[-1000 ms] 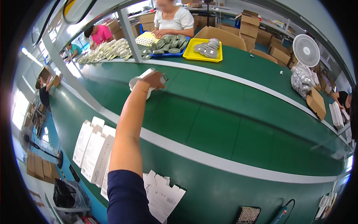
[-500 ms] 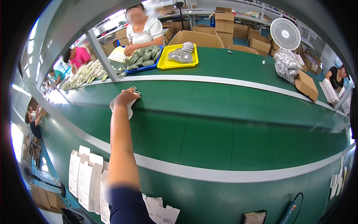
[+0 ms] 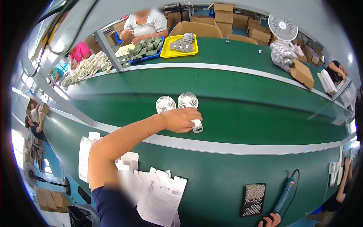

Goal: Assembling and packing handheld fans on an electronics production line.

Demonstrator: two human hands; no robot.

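Over the green belt, my left hand (image 3: 182, 119) is closed on two white handheld fans. Their round slatted heads, the left fan (image 3: 165, 104) and the right fan (image 3: 188, 100), stick out beyond my fingers, side by side. One white handle end with a slot shows past my fingertips; the rest of the handles is hidden under my hand. At the lower edge, my right hand (image 3: 270, 220) shows only its fingers, somewhat bent and apart. They are at the lower end of a blue corded electric screwdriver (image 3: 284, 195) lying on the table.
Left of a black tray of small metal pieces (image 3: 253, 199) lie white flat cartons (image 3: 160, 195). Pale rails border the belt (image 3: 234, 149). Across it are a yellow tray of discs (image 3: 179, 52), a blue tray of grey-green parts (image 3: 147, 49), and co-workers. More fans (image 3: 333, 169) lie right.
My left hand has drawn the fans from the belt's far left toward me and to the right. Their slatted heads now show. My right hand's fingers have come into view; the view has shifted.
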